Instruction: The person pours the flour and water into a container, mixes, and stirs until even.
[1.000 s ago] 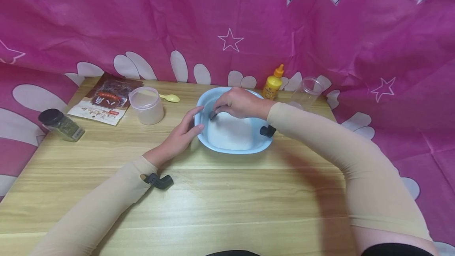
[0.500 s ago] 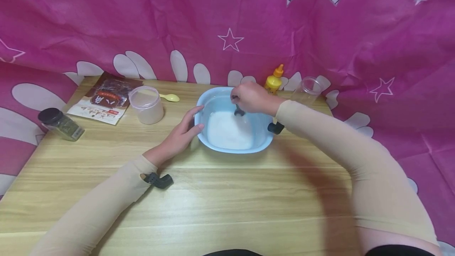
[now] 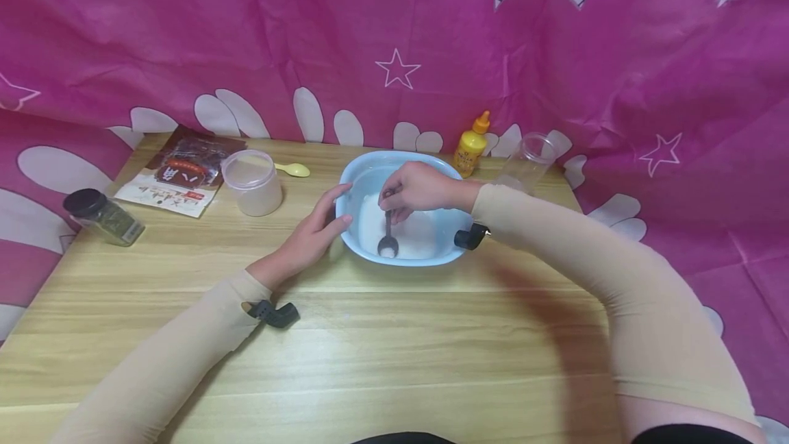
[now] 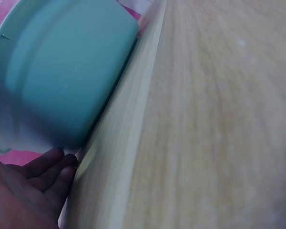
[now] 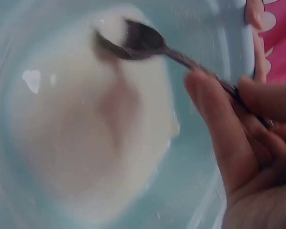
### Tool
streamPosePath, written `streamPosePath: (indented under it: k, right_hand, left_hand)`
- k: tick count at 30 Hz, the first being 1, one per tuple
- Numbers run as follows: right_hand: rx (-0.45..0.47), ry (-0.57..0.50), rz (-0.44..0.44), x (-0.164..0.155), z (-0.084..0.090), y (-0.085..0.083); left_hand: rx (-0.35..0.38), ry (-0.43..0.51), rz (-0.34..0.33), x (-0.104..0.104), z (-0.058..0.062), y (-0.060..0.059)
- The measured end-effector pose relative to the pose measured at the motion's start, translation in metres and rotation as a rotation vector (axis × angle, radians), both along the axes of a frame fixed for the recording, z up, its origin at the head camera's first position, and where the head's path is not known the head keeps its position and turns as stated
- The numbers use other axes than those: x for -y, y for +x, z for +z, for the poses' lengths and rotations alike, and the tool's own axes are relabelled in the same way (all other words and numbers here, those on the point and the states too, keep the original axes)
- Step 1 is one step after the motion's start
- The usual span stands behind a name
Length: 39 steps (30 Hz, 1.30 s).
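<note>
A metal spoon (image 3: 387, 242) hangs bowl-down over a light blue basin (image 3: 407, 262). My right hand (image 3: 414, 190) pinches its handle between thumb and fingers, above the basin. White liquid (image 5: 62, 157) covers the basin's bottom; the right wrist view shows some of it in the spoon's bowl, just over the surface. At the basin's left end rests my left hand (image 3: 311, 228), thumb and a finger spread against the rim. In the left wrist view, the other fingers (image 4: 45, 167) lie loosely by the basin's lower side, near the tabletop.
Left of the basin stand a lidded tub (image 3: 254, 187), a yellow spoon (image 3: 294, 169), a printed packet (image 3: 179, 173) and a black-capped spice jar (image 3: 105, 218). Behind it at right are a yellow squeeze bottle (image 3: 471, 151) and a clear jar (image 3: 529, 163). A pink curtain (image 3: 345, 33) backs the table.
My right hand has moved the spoon from the basin's left side, up across its back, then down toward the near side, bowl now facing me. The left hand stays put.
</note>
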State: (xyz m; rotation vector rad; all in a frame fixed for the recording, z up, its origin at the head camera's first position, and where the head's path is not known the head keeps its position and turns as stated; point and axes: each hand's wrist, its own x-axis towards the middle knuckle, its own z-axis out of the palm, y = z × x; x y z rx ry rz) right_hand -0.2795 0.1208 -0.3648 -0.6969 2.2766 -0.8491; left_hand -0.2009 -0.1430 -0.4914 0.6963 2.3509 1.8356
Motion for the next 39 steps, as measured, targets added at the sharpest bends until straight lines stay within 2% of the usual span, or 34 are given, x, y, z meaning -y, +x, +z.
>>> streamPosePath:
  k: [4, 8, 15, 20, 22, 25, 30, 35, 39]
  right_hand:
    - [0.004, -0.117, -0.129, 0.008, -0.003, 0.005]
    - [-0.063, -0.17, -0.215, 0.011, -0.007, 0.001]
    - [-0.336, -0.036, -0.287, 0.003, -0.005, -0.006]
    - [-0.544, 0.073, -0.251, -0.003, 0.0, -0.005]
    - [-0.587, 0.099, -0.238, -0.003, 0.0, -0.003]
    - [-0.609, 0.106, -0.233, -0.001, -0.001, -0.001]
    - [-0.617, 0.046, -0.219, 0.006, -0.006, -0.002]
    - [-0.565, -0.036, -0.212, 0.013, -0.01, -0.002]
    - [-0.504, -0.076, -0.156, 0.012, -0.011, 0.001]
  left_hand:
    - [-0.003, 0.013, -0.006, 0.001, -0.001, 0.001]
    - [0.0, 0.021, -0.011, 0.001, -0.001, 0.0]
    - [0.006, 0.001, -0.006, 0.0, 0.001, 0.0]
    - [0.005, -0.026, 0.004, 0.001, 0.002, 0.0]
    - [0.01, -0.028, 0.008, 0.001, 0.002, 0.0]
    - [0.013, -0.028, 0.01, 0.001, 0.003, 0.001]
    - [0.011, -0.019, 0.009, 0.001, 0.003, 0.001]
    - [0.007, -0.011, 0.006, 0.001, 0.001, 0.0]
    - [0.008, -0.002, -0.003, 0.002, 0.001, 0.0]
